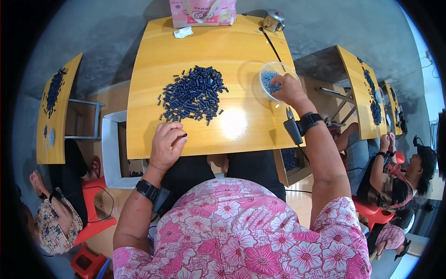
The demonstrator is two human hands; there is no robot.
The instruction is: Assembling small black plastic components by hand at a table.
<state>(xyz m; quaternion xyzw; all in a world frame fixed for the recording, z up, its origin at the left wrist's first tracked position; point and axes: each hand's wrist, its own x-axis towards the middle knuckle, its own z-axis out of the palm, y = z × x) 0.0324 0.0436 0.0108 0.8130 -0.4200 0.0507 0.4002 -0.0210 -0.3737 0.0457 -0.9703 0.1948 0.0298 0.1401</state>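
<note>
My left hand (165,146) rests at the table's near edge, its thumb and forefinger pinching a small dark cylinder-shaped piece (185,135). Just beyond it a loose pile of dark blue, short cylinder-shaped pieces (195,95) is heaped on the yellow table. To the right, my right hand (291,90) reaches into a clear round plastic bowl (261,84) of tiny light blue pieces (268,80). Its fingers are drawn together over them; whatever is between the fingertips is too small to make out.
A pink bag (204,14), a white paper scrap (183,32) and a metal mug (274,20) stand or lie at the far edge. A thin black stick (272,44) lies behind the bowl. Below the table are open boxes (116,153). Other people sit at tables on both sides.
</note>
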